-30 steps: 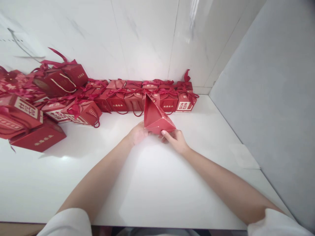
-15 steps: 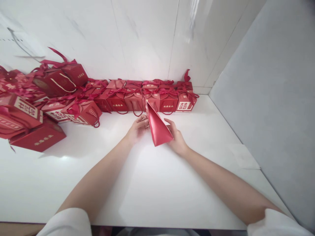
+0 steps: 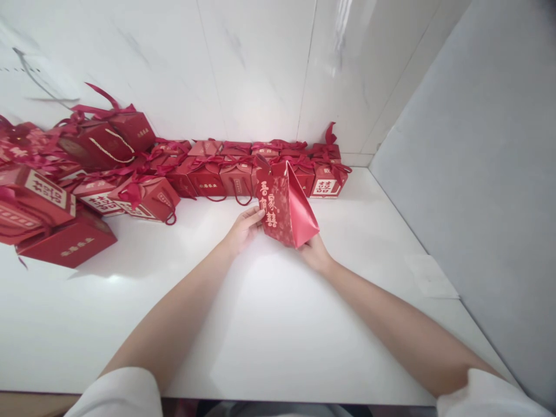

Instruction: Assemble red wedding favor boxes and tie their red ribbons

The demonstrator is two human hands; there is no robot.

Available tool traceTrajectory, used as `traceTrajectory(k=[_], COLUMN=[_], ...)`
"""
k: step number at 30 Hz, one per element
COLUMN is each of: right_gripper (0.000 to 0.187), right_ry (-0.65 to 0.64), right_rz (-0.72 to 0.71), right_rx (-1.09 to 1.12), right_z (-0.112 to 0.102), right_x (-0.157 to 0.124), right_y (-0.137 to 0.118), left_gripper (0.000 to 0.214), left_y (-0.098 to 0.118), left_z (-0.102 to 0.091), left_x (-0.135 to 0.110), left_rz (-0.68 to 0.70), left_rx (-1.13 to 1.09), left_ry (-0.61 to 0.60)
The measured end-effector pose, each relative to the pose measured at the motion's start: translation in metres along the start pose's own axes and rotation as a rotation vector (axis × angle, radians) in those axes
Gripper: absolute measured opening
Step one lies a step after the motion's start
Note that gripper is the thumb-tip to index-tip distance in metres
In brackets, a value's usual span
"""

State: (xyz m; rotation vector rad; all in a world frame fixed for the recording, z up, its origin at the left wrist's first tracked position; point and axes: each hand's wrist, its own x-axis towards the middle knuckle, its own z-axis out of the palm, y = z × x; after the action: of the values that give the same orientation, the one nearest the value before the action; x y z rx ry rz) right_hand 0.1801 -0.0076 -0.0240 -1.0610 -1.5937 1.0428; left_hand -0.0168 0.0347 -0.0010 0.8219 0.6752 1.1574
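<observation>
Red card with gold characters down its front face — a half-formed gift box (image 3: 284, 202) stands on the white tabletop (image 3: 269, 324), near the middle of the far side and tilted a little, its printed panel facing the left hand and a plain red panel turned to the right. Its top is unclosed and rises to a point in front of the row behind it.

The left hand (image 3: 244, 230) rests against the printed face, fingertips (image 3: 256, 215) touching the lower left edge of that panel. The right hand (image 3: 313, 249) is mostly hidden behind and under the box's lower right corner; it grips or props the box there, though its fingers cannot be seen. So both hands are closed in on the one box, one at each side, apart from each other.

Just behind the box, against the marble-tiled wall (image 3: 260, 69), runs a row of finished red gift boxes (image 3: 226, 174) tied with dark red ribbon bows, some with cord handles. One at the right end of the row (image 3: 326, 184) shows a white label with a red double character.

Further left lies a looser heap of red boxes (image 3: 65, 185) — several on their sides, ribbons trailing. A grey panel (image 3: 478, 174) closes off the right side of the table.
</observation>
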Motion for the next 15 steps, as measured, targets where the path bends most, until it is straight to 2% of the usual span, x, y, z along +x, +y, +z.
traceTrajectory(k=[5, 15], right_gripper=[0.046, 0.053], right_ry=[-0.051, 0.013], right_rz=[0.079, 0.133], right_rx=[0.087, 0.11], right_z=[0.0011, 0.0022], right_x=[-0.0014, 0.0003], right_y=[-0.0039, -0.0032], left_gripper=[0.027, 0.024], left_y=[0.0002, 0.0022], left_z=[-0.0014, 0.0026], left_x=[-0.0006, -0.0019], left_rz=[0.013, 0.021], left_rx=[0.029, 0.017], left_ry=[-0.026, -0.058])
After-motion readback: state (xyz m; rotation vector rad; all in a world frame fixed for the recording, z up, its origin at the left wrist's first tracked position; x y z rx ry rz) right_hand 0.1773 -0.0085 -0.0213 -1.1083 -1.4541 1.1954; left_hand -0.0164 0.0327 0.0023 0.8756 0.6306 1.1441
